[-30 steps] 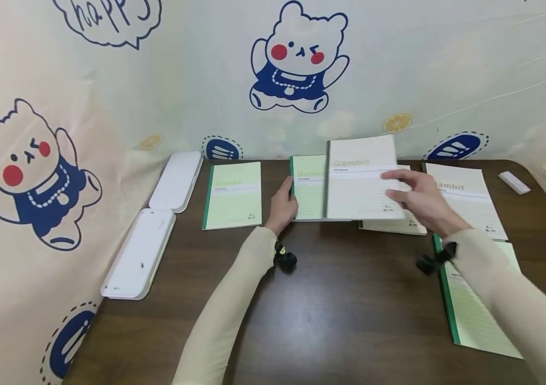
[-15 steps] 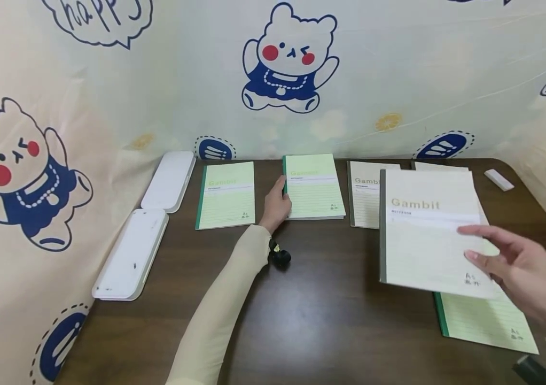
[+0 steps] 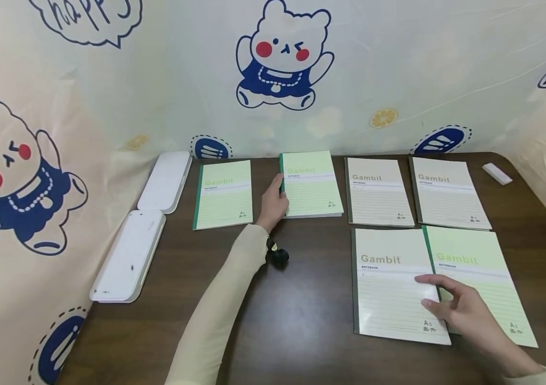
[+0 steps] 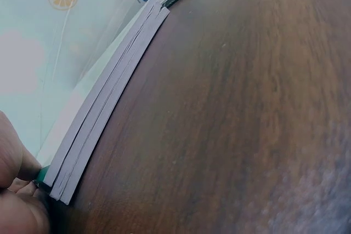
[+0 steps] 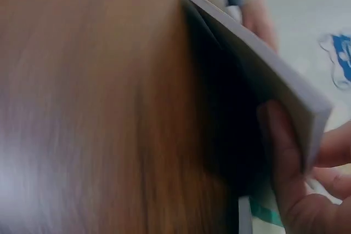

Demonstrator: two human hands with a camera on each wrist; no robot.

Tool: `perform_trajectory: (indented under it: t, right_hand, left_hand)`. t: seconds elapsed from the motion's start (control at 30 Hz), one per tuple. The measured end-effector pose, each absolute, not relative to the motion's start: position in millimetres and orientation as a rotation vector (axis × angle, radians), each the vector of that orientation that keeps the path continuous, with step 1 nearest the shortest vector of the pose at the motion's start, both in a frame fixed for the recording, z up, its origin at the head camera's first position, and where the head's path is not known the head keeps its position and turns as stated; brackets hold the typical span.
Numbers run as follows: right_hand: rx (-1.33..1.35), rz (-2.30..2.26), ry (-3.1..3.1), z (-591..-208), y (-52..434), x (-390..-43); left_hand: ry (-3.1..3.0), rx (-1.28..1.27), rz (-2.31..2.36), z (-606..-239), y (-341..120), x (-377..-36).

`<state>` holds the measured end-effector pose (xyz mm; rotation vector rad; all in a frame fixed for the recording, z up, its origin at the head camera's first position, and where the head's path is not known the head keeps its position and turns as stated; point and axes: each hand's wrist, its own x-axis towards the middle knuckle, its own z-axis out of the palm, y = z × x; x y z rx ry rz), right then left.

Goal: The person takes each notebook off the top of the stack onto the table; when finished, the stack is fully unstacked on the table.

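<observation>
My right hand (image 3: 470,310) pinches the right edge of a white notebook (image 3: 388,299) with a grey spine, marked Gambit. In the right wrist view this notebook (image 5: 274,75) is tilted, its held edge raised off the table. It partly covers a green notebook (image 3: 480,278) at the right. At the back middle, my left hand (image 3: 273,204) grips the green spine of a notebook (image 3: 311,187) that tops a small stack. The left wrist view shows the stack's page edges (image 4: 104,108) close to the fingers (image 4: 13,157).
Two white notebooks (image 3: 379,192) (image 3: 448,192) lie at the back right, near a small white block (image 3: 497,174). Another green notebook (image 3: 223,195) lies left of the stack. Two white flat cases (image 3: 126,256) (image 3: 164,182) line the left edge. A printed cloth (image 3: 181,80) hangs behind the brown table (image 3: 302,321).
My right hand has carried the white notebook off the green stack, rightward and then down toward the front, beside the green notebook. The left hand has stayed at the stack.
</observation>
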<state>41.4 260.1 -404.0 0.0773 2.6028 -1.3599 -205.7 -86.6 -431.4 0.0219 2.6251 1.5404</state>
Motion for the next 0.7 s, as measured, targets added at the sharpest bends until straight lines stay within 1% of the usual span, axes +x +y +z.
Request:
perform_trajectory:
  t: [0.2, 0.27, 0.53, 0.63, 0.7]
  right_hand:
    - [-0.224, -0.859, 3.001, -401, 249, 35]
    - [-0.281, -0.745, 3.098, -401, 245, 34]
    - [-0.130, -0.402, 3.067, -394, 237, 35]
    - [-0.154, -0.355, 3.061, -388, 235, 31]
    - [-0.228, -0.355, 3.094, -381, 232, 23]
  left_hand:
    - [2.632, 0.024, 1.563, -430, -88, -206]
    - [2.630, 0.027, 1.571, -430, -89, -206]
    - [2.642, 0.037, 1.544, -434, -88, -207]
    - [2.645, 0.034, 1.544, -434, -88, -207]
    - [2.644, 0.034, 1.544, -434, -87, -206]
